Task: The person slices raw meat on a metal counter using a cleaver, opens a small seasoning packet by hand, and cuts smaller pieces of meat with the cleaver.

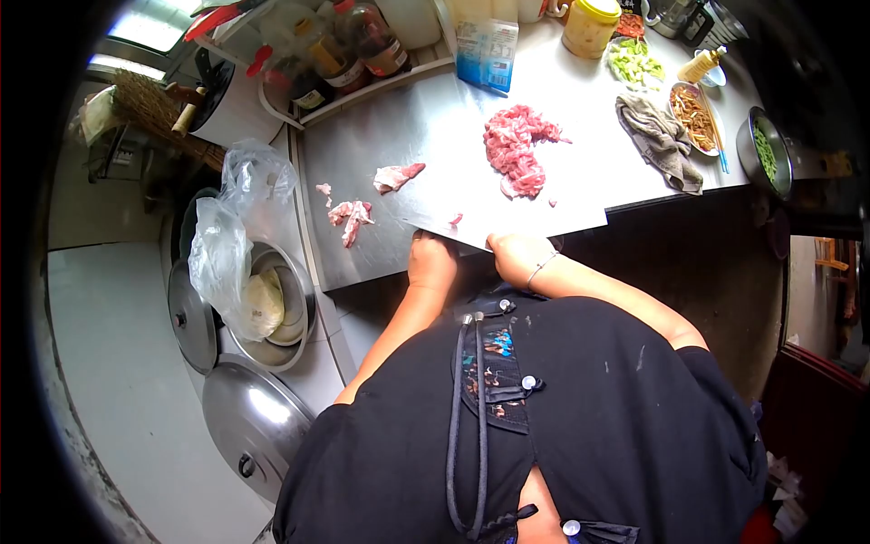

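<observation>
My left hand (432,259) is closed in a fist at the front edge of the metal work surface (353,245). My right hand (523,260), also closed, is at the same edge, a short way to the right. Between them runs a thin, bright, straight-edged piece (449,236) like a flat blade; I cannot make out its kind or which hand grips it. Beyond it lies a small meat scrap (455,219). A pile of sliced raw meat (517,150) sits farther back. To the left are a fatty meat piece (397,177) and pale trimmings (352,220).
Sauce bottles (370,41) stand in a rack at the back left. A grey cloth (660,140), a dish of shredded food (694,116) with chopsticks and a bowl of chopped greens (764,152) are at the right. Left below are a steel basin (304,308), plastic bag (220,263) and lid (254,417).
</observation>
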Motion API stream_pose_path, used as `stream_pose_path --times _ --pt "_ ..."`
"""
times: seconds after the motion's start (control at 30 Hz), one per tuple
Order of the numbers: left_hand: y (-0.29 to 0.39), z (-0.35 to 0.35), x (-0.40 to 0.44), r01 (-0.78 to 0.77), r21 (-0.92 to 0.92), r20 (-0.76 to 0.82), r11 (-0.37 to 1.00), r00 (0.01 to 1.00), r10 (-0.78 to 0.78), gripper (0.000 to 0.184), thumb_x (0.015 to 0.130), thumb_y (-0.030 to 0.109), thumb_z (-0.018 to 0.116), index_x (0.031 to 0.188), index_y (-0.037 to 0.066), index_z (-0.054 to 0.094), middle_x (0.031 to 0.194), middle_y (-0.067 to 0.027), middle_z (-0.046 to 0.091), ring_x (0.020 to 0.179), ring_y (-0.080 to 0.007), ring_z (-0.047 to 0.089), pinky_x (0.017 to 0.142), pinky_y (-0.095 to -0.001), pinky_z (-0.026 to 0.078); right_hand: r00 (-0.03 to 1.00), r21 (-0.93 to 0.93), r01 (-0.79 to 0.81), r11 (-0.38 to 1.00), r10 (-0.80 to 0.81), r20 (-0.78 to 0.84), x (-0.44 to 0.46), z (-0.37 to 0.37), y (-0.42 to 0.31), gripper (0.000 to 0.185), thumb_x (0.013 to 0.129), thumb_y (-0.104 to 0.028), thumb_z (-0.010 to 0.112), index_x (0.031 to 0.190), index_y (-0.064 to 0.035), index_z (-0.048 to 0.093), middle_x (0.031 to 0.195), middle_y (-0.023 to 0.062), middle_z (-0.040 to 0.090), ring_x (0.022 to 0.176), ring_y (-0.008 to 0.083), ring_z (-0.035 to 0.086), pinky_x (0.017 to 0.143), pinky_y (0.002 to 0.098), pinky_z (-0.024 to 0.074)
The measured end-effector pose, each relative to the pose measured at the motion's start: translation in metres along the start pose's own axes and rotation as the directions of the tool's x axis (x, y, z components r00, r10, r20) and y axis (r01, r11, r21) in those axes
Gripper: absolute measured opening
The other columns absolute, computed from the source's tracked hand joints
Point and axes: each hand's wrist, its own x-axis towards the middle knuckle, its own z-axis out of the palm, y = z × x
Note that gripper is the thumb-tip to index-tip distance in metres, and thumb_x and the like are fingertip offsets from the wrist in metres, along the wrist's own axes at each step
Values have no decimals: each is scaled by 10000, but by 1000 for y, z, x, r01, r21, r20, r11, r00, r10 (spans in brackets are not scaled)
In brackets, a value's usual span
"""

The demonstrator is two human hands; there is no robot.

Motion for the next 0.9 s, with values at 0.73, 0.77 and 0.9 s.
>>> stream_pose_path --times 0.73,0.77,0.9 --pt "-3 -13 -5 83 -20 -105 996 991 -85 118 721 57 615 815 89 680 868 -77 636 846 -286 577 774 -371 475 985 102 -159 982 165 -49 -19 -13 29 268 808 -133 470 1013 -16 597 903 245 628 870 366 617 798 432 475" --pt "-3 -14 -4 77 -48 -85 996 993 -81 113 721 53 616 811 88 676 866 -80 635 845 -288 576 770 -369 475 985 102 -158 982 164 -50 -21 -16 29 268 808 -133 470 1013 -16 597 903 245 628 870 366 617 798 432 475" --pt "3 -9 1 39 -107 -65 993 997 -47 96 724 50 613 801 81 662 862 -92 631 845 -297 573 757 -372 476 993 124 -85 989 94 -69 -26 -16 35 256 810 -150 477 993 -21 602 844 236 630 833 377 617 779 433 480"
